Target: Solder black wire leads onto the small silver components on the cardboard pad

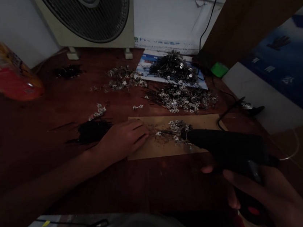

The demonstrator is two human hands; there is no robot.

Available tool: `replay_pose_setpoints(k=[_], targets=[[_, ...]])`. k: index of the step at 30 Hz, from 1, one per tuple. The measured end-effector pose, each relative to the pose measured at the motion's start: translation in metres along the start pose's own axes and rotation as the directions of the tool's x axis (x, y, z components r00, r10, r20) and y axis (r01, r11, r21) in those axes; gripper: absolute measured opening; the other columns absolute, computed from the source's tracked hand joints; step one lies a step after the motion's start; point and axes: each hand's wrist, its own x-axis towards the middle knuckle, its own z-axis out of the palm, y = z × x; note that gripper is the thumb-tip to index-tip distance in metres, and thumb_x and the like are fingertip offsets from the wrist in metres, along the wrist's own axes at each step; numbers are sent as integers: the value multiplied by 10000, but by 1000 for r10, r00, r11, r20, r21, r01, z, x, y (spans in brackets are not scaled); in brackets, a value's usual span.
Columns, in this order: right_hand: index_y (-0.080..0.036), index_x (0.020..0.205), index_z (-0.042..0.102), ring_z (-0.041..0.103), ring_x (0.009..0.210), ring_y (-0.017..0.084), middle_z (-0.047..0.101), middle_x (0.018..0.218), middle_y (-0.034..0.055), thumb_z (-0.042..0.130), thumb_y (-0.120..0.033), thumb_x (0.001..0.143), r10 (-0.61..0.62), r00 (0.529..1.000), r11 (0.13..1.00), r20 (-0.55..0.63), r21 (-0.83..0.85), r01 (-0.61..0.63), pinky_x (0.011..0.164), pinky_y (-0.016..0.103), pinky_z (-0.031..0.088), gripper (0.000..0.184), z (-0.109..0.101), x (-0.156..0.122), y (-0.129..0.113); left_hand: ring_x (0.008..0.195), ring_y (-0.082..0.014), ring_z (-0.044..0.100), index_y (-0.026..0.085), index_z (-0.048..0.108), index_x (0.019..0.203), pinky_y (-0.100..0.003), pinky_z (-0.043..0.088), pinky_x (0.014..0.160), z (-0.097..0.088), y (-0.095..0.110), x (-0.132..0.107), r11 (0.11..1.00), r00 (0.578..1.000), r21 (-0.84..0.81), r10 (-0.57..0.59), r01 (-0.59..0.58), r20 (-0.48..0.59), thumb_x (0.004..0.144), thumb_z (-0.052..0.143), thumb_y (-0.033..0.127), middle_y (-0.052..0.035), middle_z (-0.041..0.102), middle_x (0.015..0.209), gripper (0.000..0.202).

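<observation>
My right hand (269,187) is wrapped round the handle of a black hot glue gun (226,143), with a finger near its trigger. The gun's nozzle points left over a tan cardboard sheet (207,120). My left hand (125,138) lies over the sheet's left end, with its fingertips pinched together at a thin dark stem with a small silver head (158,133). The exact grip is hidden. Close to the nozzle sits a cluster of small silver pieces (179,126) on the cardboard. Beside my left wrist lies a bundle of black stems (93,130).
Heaps of silver-headed black stems (184,97) lie behind the cardboard, some on a printed sheet (146,65). A fan (91,18) stands at the back. A bottle with red contents (8,78) is at the left. A black cord (219,122) runs along the right.
</observation>
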Motion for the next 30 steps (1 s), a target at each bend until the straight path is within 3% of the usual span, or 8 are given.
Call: replay_pose_setpoints(k=[6,12,17,20,26,28,30], targets=[[-249,1057,799,676,528,194,686,574,20,757,-693,926,-25,999,999,-24,22,26,465,230,510,465,-1,3,3,900,-184,705,193,719,1019,-305,515,767,0,-1,0,999,1000,-29,-14,14,10,1098,543,255,-40,739,974,203],[-223,1095,837,632,517,174,671,546,34,766,-750,879,-8,998,998,-59,59,11,461,211,466,574,-2,0,7,905,-185,707,197,722,1011,-302,519,787,-1,-2,1,999,999,-42,-34,35,8,1092,566,278,-37,738,973,193],[-191,1062,855,453,457,83,608,513,0,841,-714,823,31,982,989,-184,149,-3,446,161,381,574,4,-8,3,914,-176,718,195,733,1007,-284,530,788,-4,-7,1,990,996,-111,-89,91,16,1085,553,279,-32,746,980,213],[-177,1084,855,466,470,87,614,510,4,828,-718,835,38,980,986,-197,165,-5,452,154,383,596,1,-10,5,906,-178,719,201,740,997,-284,530,792,-6,-17,5,977,986,-134,-164,163,8,1078,552,316,-30,751,973,234],[-201,1067,857,571,494,125,634,532,11,839,-677,854,-27,973,987,-228,147,62,466,183,438,522,-15,-11,17,1004,-236,697,192,724,1001,-351,533,892,-13,-42,32,973,974,-48,-225,227,40,1044,596,309,-62,737,1040,178],[-207,1058,867,551,451,118,627,521,11,857,-680,831,-44,979,982,-197,172,79,440,191,422,525,-19,-9,20,1090,-279,670,176,731,1049,-408,523,963,-14,-40,43,986,985,-10,-167,168,53,1061,580,307,-93,717,1073,200],[-197,1053,877,510,422,92,602,485,7,863,-691,817,-25,978,977,-206,202,67,428,170,388,547,-19,-8,20,1109,-282,661,164,736,1084,-421,521,975,-12,-29,52,992,993,-72,-101,106,59,1080,554,300,-107,713,1095,227]])
